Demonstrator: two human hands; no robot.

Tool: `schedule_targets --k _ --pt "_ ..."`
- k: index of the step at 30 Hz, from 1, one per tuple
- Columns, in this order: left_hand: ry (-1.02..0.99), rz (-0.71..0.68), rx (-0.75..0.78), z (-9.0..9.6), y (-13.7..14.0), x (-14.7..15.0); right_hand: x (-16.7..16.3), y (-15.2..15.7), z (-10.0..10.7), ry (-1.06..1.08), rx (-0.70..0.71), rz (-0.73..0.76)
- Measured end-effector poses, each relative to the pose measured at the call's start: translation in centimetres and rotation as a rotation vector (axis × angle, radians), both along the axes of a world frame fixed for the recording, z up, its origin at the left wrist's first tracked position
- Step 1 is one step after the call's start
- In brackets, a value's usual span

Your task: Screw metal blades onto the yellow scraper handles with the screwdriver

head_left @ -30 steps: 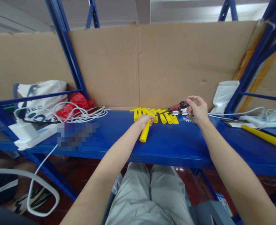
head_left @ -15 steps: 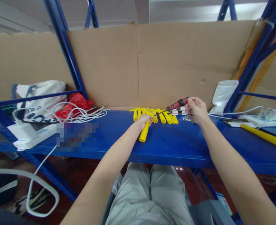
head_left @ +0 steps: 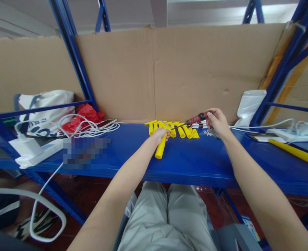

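My left hand (head_left: 162, 135) is closed around a yellow tubular handle (head_left: 160, 152), whose thick round end points toward me over the blue shelf. In my right hand (head_left: 218, 122) is a red and black screwdriver (head_left: 195, 119), pinched near the back of its grip. Its thin shaft slants down to the left and reaches my left hand; the tip is hidden by the fingers. Behind the hands lies a row of several similar yellow pieces (head_left: 187, 131). Small silvery bits, perhaps screws (head_left: 208, 132), and white sticks with dark ends (head_left: 199, 124) lie near my right hand.
The blue shelf (head_left: 133, 146) has a cardboard wall (head_left: 117, 76) behind it. To the left are a cloth bag (head_left: 49, 104), red plastic (head_left: 87, 113), coiled white cable (head_left: 98, 129) and a power strip (head_left: 42, 152). A long yellow piece (head_left: 295, 152) and a white pouch (head_left: 250, 106) are on the right.
My right hand and the screwdriver's grip end have dipped slightly, so the screwdriver lies a bit flatter. My left hand stays in place with the yellow handle.
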State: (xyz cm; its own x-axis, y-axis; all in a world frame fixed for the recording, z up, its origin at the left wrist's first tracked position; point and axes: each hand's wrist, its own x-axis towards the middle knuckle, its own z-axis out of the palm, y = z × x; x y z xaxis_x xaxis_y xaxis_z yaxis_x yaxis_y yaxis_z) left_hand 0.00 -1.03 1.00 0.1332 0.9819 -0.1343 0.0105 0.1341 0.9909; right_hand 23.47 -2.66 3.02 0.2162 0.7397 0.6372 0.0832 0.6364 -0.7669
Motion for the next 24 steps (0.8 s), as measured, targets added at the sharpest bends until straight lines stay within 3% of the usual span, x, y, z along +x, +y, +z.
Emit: schedule_targets --k 13,18,24 --pt "0.023 0.027 0.013 -0.6 1.0 -0.4 0.4 0.0 -0.1 -0.188 0.117 -0.037" --pt "0.04 0.042 0.023 -0.2 0.4 -0.1 0.3 -0.1 0.0 -0.108 0.107 -0.096" --pt "0.038 0.005 0.037 0.3 -0.3 0.0 -0.6 -1.1 0.3 0.091 -0.016 -0.019"
